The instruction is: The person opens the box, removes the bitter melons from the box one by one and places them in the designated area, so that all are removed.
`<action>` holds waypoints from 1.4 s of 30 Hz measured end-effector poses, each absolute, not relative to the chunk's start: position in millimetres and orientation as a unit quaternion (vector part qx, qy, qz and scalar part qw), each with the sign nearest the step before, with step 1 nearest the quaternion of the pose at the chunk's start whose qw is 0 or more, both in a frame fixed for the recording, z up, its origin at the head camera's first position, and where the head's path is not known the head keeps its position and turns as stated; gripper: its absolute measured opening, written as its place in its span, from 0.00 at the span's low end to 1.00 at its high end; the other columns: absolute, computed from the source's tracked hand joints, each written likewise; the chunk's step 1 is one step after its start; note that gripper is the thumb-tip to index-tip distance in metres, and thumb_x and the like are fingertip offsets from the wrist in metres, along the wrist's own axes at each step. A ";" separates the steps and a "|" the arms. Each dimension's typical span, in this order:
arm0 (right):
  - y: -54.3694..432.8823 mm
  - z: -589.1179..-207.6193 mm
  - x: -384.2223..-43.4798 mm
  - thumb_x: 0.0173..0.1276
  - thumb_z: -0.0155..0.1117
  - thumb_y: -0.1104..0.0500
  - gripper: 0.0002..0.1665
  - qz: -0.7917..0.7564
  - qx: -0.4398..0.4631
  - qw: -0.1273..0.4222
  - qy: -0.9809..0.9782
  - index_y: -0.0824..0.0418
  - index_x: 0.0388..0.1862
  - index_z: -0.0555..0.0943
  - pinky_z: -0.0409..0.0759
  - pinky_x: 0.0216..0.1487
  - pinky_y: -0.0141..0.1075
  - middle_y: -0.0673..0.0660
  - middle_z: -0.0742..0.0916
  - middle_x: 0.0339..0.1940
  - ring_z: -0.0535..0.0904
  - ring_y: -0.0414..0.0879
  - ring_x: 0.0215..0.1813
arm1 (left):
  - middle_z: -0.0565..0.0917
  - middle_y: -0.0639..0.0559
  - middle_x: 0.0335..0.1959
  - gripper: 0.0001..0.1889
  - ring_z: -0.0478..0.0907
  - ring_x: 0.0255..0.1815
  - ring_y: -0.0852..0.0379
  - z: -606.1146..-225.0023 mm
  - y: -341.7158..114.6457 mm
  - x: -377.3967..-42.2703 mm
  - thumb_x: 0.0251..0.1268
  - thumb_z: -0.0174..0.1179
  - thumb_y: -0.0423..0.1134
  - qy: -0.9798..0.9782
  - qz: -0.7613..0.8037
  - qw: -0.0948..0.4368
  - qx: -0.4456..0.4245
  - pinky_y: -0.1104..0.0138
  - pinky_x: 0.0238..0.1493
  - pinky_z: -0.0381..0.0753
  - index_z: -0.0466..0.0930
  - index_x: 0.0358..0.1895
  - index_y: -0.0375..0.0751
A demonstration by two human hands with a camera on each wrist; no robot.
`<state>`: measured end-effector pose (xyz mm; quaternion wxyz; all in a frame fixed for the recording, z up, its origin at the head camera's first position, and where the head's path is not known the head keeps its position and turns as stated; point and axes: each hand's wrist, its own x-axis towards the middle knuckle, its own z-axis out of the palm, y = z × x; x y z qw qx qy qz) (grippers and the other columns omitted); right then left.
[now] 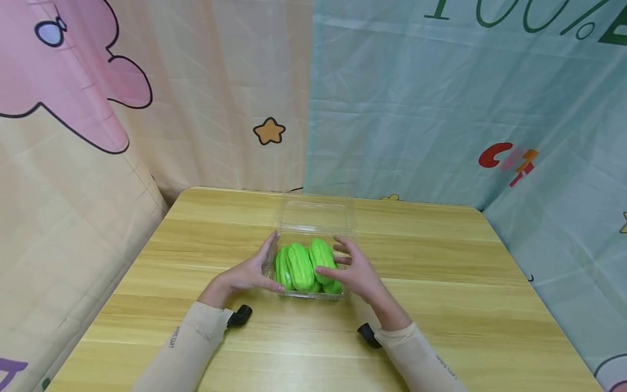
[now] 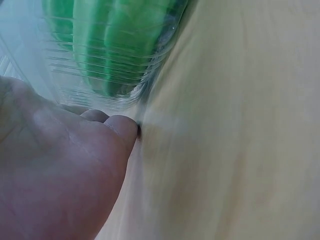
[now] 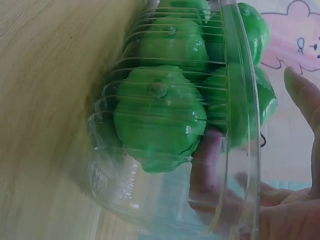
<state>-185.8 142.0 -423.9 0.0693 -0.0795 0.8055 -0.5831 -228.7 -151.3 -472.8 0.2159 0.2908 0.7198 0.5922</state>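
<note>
A clear plastic clamshell box (image 1: pixel 313 295) stands on the table, its lid (image 1: pixel 315 216) folded back at the far side. Inside lie several bright green, ridged, cucumber-shaped pieces (image 1: pixel 300 267), some stacked on others. My left hand (image 1: pixel 247 272) spans the box's left side, its thumb at the front corner and its fingers along the side. Over the right side is my right hand (image 1: pixel 360 275), with spread fingers and the thumb beside the upper right green piece (image 1: pixel 320 253). In the right wrist view, one finger (image 3: pixel 206 167) reaches inside the wall, close against the green pieces (image 3: pixel 160 117).
The wooden table (image 1: pixel 431 305) extends around the box on all sides. Printed curtains (image 1: pixel 392 109) hang behind it and at both sides. Black wrist-worn pieces (image 1: pixel 240 316) stick out at the beige sleeves (image 1: pixel 181 354).
</note>
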 end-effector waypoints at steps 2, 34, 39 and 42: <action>140.6 -423.4 -184.8 0.55 0.82 0.50 0.58 -0.578 -0.082 0.070 0.809 0.54 0.80 0.60 0.79 0.60 0.55 0.67 0.70 0.73 0.73 0.62 0.67 | 0.19 0.47 0.80 0.75 0.22 0.79 0.43 -472.8 -151.1 -228.6 0.50 0.77 0.30 0.720 0.592 0.216 0.290 0.48 0.77 0.31 0.12 0.77 0.48; 137.9 -424.8 -184.9 0.56 0.82 0.56 0.57 -0.581 -0.075 0.079 0.807 0.57 0.79 0.60 0.82 0.56 0.49 0.62 0.76 0.70 0.73 0.60 0.67 | 0.20 0.46 0.80 0.75 0.22 0.80 0.43 -471.1 -150.8 -228.6 0.49 0.78 0.31 0.725 0.588 0.219 0.283 0.48 0.77 0.33 0.12 0.77 0.47; 140.2 -423.2 -185.2 0.56 0.81 0.57 0.54 -0.574 -0.083 0.069 0.811 0.58 0.78 0.63 0.82 0.56 0.51 0.64 0.77 0.68 0.74 0.61 0.65 | 0.20 0.47 0.80 0.76 0.22 0.80 0.44 -471.2 -150.5 -228.3 0.49 0.78 0.32 0.727 0.586 0.216 0.286 0.49 0.77 0.33 0.12 0.77 0.48; 141.8 -422.2 -185.7 0.56 0.81 0.58 0.51 -0.574 -0.090 0.066 0.811 0.57 0.77 0.66 0.82 0.56 0.51 0.61 0.77 0.68 0.75 0.61 0.65 | 0.20 0.47 0.80 0.76 0.22 0.80 0.44 -471.4 -150.1 -228.0 0.48 0.78 0.31 0.726 0.587 0.215 0.287 0.49 0.77 0.32 0.12 0.77 0.50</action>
